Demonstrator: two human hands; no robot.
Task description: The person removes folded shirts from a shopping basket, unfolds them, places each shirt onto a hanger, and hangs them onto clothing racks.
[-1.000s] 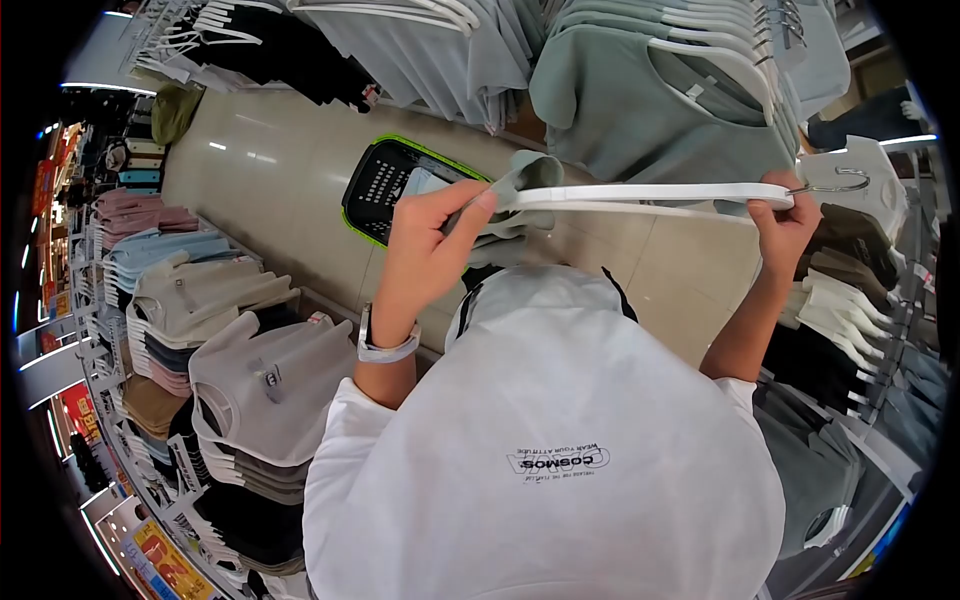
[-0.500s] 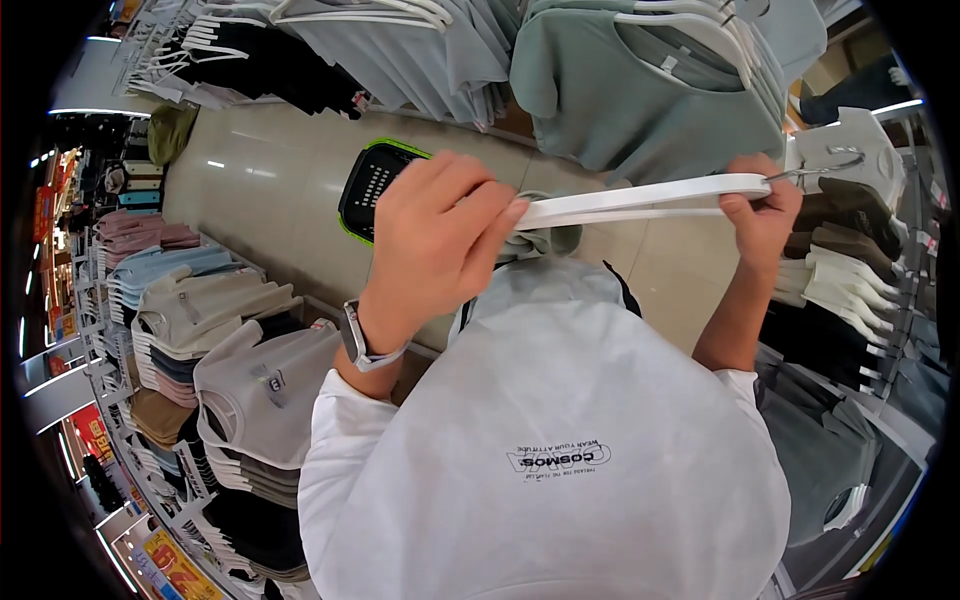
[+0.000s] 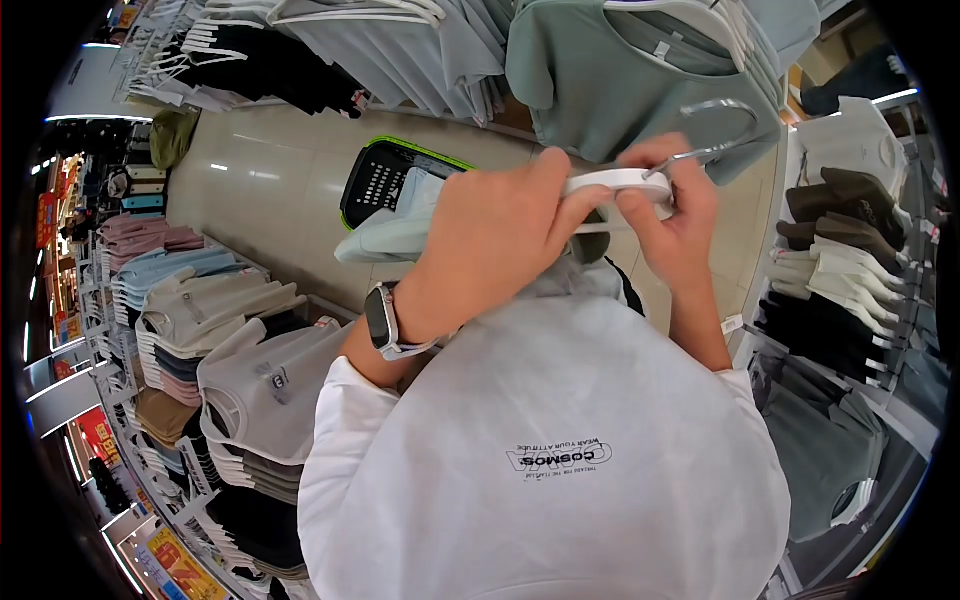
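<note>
A white clothes hanger (image 3: pixel 612 182) is held level in front of my chest, its metal hook (image 3: pixel 730 110) pointing right and away. My right hand (image 3: pixel 675 215) is closed around the hook end, thumb and fingers pinching it. My left hand (image 3: pixel 505 220) is closed on the hanger farther along, its back toward me; a smartwatch (image 3: pixel 381 318) is on that wrist. A pale grey-green garment (image 3: pixel 385 238) sticks out left of my left hand, and some green cloth shows below the hanger. How the garment sits on the hanger is hidden by my hands.
A black shopping basket with a green rim (image 3: pixel 362 185) stands on the tiled floor (image 3: pixel 255 180). Grey-green T-shirts (image 3: pixel 640 80) hang on a rack ahead. Folded shirts (image 3: pixel 265 390) fill shelving at left; more hanging clothes (image 3: pixel 840 280) line the right side.
My right hand has moved left, close to my left hand, with the hanger between them. The hook now points more away from me. A pale garment has come into view left of my left hand.
</note>
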